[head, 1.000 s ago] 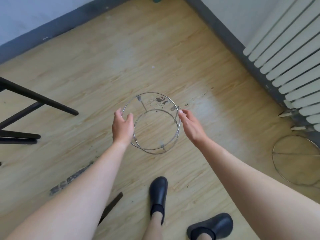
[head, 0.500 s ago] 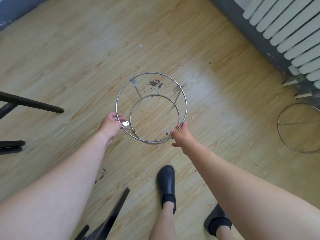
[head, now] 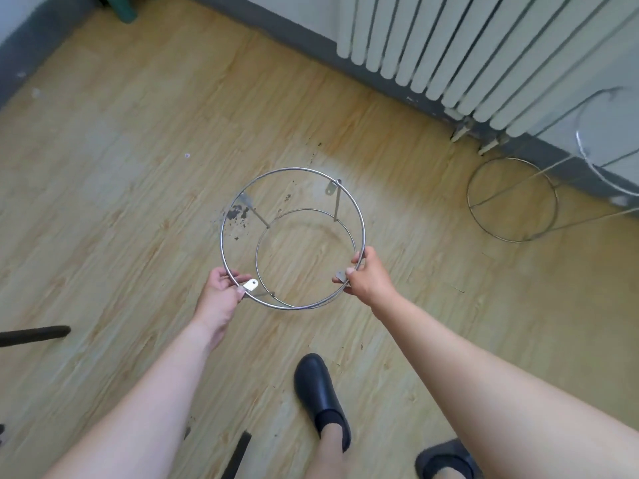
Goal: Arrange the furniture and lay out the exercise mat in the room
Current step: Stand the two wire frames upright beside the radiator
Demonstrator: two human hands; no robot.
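A round metal wire frame (head: 297, 171), two rings joined by thin rods, hangs above the wooden floor in the middle of the view. My left hand (head: 221, 292) grips the near left part of its larger ring, beside a small metal tab. My right hand (head: 370, 276) grips the near right part of the same ring. A second, similar wire frame (head: 511, 198) stands on the floor at the right, next to the wall. No exercise mat is in view.
A white radiator (head: 466, 53) runs along the far right wall above a grey skirting. Black furniture legs (head: 34, 335) poke in at the left edge and bottom. My feet in black shoes (head: 320, 395) stand below the frame. A dark floor stain (head: 237, 214) lies under the frame.
Both hands slid to the near side of the ring and hold it closer to me. The view swung right, showing more radiator and the second frame.
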